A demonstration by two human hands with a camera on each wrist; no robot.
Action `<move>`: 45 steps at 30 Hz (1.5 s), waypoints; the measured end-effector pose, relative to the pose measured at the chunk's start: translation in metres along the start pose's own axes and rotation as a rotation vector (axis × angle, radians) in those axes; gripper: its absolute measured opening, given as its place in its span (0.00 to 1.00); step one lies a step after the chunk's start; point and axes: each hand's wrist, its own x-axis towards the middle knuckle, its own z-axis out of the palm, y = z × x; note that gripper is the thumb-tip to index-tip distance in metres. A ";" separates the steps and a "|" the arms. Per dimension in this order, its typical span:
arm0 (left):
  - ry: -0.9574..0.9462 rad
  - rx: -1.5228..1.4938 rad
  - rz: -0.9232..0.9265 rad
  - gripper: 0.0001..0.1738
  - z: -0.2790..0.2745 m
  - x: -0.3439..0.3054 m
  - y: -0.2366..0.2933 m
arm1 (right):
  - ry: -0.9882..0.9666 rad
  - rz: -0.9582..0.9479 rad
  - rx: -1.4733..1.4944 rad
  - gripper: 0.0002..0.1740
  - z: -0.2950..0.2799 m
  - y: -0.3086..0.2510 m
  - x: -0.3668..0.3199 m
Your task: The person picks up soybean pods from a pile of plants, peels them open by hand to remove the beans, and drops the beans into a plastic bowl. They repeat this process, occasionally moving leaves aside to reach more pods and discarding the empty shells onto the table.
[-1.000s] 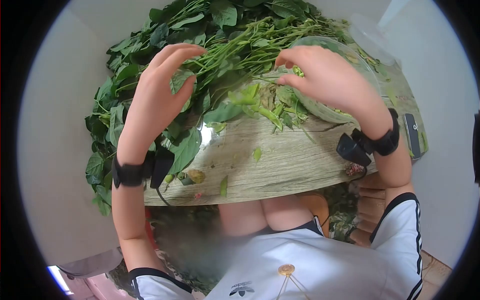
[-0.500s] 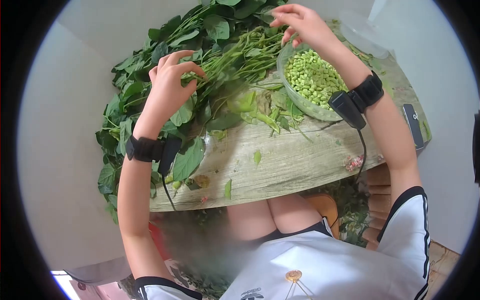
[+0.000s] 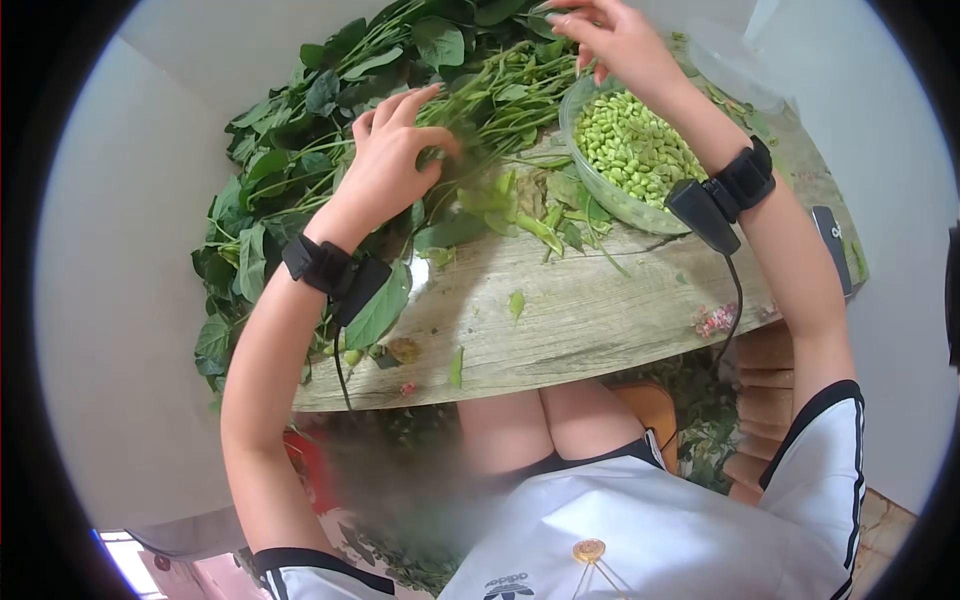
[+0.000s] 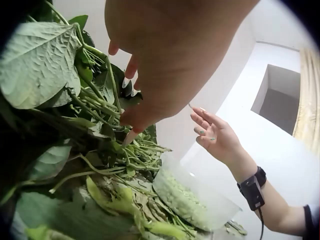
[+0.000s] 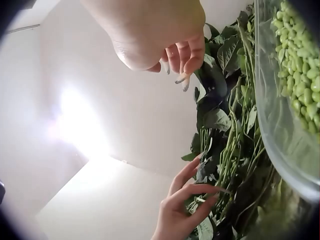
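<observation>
A big pile of leafy soybean stalks [image 3: 330, 120] covers the far left of the wooden table [image 3: 580, 320]. My left hand [image 3: 400, 150] is pushed into the pile, thumb and fingers pinching stalks [image 5: 210, 190] with pods on them. A clear plastic bowl [image 3: 630, 150] of shelled green beans stands to the right of the pile. My right hand [image 3: 600, 35] hovers over the bowl's far rim, beside the stalks, with loosely bent fingers [image 4: 205, 127] that hold nothing I can see.
Loose leaves and empty pods [image 3: 530, 215] lie between the pile and the bowl. A clear lid [image 3: 735, 65] sits behind the bowl. A phone [image 3: 830, 250] lies at the table's right edge. More leaves lie on the floor under the table.
My left hand has slid right through the pile toward the bowl and closed on stalks. My right hand has lifted off the bowl's near side to its far rim.
</observation>
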 end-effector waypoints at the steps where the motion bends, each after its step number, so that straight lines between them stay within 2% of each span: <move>1: -0.016 0.042 0.013 0.12 0.002 -0.001 0.001 | -0.032 -0.113 -0.203 0.21 0.003 -0.001 -0.005; 3: -0.011 0.013 0.003 0.10 0.002 -0.002 0.004 | -0.101 -0.348 -0.418 0.18 0.008 0.000 -0.009; 5: -0.013 -0.102 0.044 0.08 -0.001 -0.002 0.009 | -0.204 -0.237 -0.444 0.17 0.014 -0.020 -0.024; 8: -0.010 -0.034 0.096 0.07 -0.005 -0.009 0.014 | -0.246 -0.329 -0.462 0.16 0.025 -0.017 -0.034; 10: -0.017 0.035 0.118 0.07 -0.005 -0.016 0.007 | -0.260 -0.304 -0.464 0.15 0.029 -0.018 -0.037; 13: -0.065 0.211 0.021 0.10 -0.006 -0.020 -0.010 | -0.287 -0.267 -0.477 0.14 0.034 -0.018 -0.036; 17: -0.135 0.395 -0.140 0.19 -0.012 -0.018 -0.031 | -0.290 -0.262 -0.472 0.13 0.040 -0.015 -0.033; 21: -0.094 0.438 -0.177 0.20 -0.014 -0.008 -0.063 | -0.320 -0.213 -0.446 0.13 0.042 -0.016 -0.028; 23: -0.104 0.448 -0.269 0.18 -0.017 0.000 -0.076 | -0.289 -0.316 -0.450 0.14 0.043 -0.006 -0.024; 25: -0.105 0.453 -0.285 0.19 -0.013 0.009 -0.093 | -0.294 -0.316 -0.457 0.13 0.043 -0.005 -0.023; 27: -0.157 0.488 -0.410 0.20 -0.010 0.021 -0.106 | -0.298 -0.315 -0.463 0.13 0.044 -0.005 -0.024; 29: -0.095 0.538 -0.387 0.20 -0.005 0.029 -0.125 | -0.310 -0.275 -0.432 0.13 0.044 -0.006 -0.025; 32: -0.158 0.459 -0.518 0.18 -0.014 0.044 -0.128 | -0.316 -0.256 -0.432 0.13 0.039 -0.014 -0.031; 36: -0.218 0.428 -0.470 0.17 -0.025 0.048 -0.117 | -0.297 -0.237 -0.396 0.13 0.031 -0.016 -0.034; 39: -0.262 0.326 -0.417 0.21 -0.034 0.039 -0.100 | -0.269 -0.306 -0.456 0.13 0.025 -0.016 -0.033; 42: -0.421 0.210 -0.381 0.26 -0.048 0.032 -0.081 | -0.228 -0.350 -0.490 0.13 0.019 -0.022 -0.038; 45: -0.428 0.095 -0.283 0.28 -0.066 0.024 -0.064 | -0.223 -0.348 -0.619 0.13 0.009 -0.032 -0.050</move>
